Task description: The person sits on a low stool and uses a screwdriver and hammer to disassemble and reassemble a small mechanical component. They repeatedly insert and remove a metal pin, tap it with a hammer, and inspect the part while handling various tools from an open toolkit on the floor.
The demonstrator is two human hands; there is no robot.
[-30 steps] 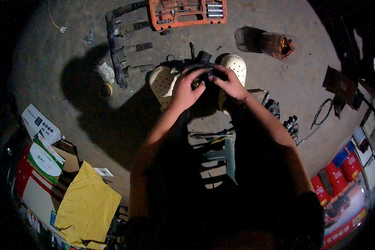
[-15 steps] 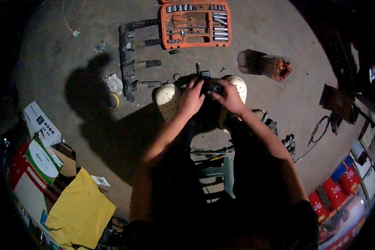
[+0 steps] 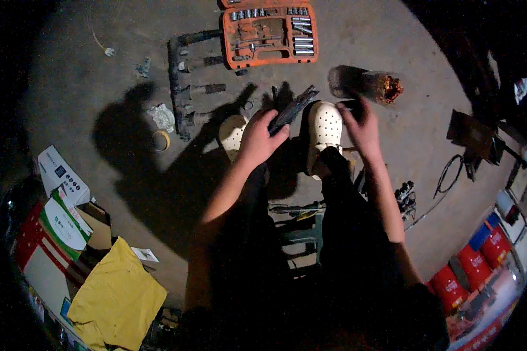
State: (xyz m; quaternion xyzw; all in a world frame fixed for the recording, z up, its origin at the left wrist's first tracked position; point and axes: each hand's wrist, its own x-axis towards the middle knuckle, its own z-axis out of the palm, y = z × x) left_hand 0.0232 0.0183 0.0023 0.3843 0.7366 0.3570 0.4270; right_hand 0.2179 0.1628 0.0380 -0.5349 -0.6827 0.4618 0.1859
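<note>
Bar (image 3: 294, 107), dark and elongated, slants up and rightward out of the left hand (image 3: 259, 137), over the floor between the two cream clogs. On my remote feed I read the left fingers and thumb as grasping its lower end; the upper end is unsupported. Right hand (image 3: 364, 131) is just beside the right clog (image 3: 325, 124), apart from the bar. Its fingertips are blurred and dark; I cannot tell whether they are loose or grip something. Left clog (image 3: 232, 134) is partly covered by the left hand. Ahead I log an open orange socket-set case (image 3: 246, 63); to its left, a dark four-pronged rail (image 3: 174, 82), with a tape roll (image 3: 163, 140) and a crumpled white bundle (image 3: 162, 118) near it. To the right: a cylinder with a coppery end (image 3: 392, 89).
</note>
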